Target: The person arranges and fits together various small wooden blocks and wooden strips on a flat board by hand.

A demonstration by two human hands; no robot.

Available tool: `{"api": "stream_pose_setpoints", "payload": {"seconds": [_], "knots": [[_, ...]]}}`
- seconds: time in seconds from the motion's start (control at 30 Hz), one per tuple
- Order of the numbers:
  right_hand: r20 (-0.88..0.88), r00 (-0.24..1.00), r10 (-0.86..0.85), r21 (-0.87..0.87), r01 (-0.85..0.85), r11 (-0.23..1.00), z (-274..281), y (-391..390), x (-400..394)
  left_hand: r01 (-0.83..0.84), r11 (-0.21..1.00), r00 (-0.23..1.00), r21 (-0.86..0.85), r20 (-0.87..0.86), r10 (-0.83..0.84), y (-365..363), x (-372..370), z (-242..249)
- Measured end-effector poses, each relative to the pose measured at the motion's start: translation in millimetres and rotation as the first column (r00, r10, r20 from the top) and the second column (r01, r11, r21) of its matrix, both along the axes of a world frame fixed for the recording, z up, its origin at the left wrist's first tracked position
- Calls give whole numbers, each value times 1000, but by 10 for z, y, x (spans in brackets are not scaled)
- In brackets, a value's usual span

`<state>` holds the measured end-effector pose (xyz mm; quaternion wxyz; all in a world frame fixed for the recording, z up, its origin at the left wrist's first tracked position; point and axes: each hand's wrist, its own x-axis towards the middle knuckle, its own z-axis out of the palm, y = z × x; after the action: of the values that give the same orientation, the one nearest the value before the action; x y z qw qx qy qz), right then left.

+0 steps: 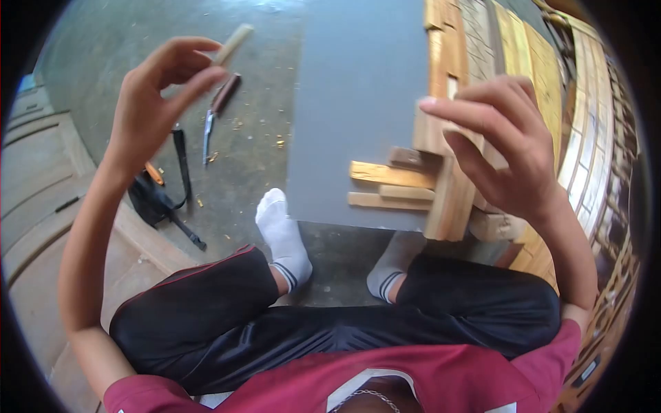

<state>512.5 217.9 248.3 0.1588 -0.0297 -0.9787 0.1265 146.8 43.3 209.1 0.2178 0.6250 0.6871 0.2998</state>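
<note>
The left hand (148, 103) is raised, its fingers (196, 79) pinched on a thin wooden stick (234, 43). Below it a knife (219, 110) lies on the concrete floor (261, 158). Right of the grey board (354, 103), the right hand (506, 151) has fingers (468, 117) clamped on a wooden slat assembly (441, 186).

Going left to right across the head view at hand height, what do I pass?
Black bag → left hand pinching a small wooden stick → knife on the floor → grey board → right hand holding wooden pieces.
</note>
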Motion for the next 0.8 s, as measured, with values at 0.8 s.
{"api": "stream_pose_setpoints", "payload": {"seconds": [0.8], "knots": [[-50,999,-1,-111,-4,994,-164,-392,420,564,823,785,65,-351,-511,-113,1849,-182]]}}
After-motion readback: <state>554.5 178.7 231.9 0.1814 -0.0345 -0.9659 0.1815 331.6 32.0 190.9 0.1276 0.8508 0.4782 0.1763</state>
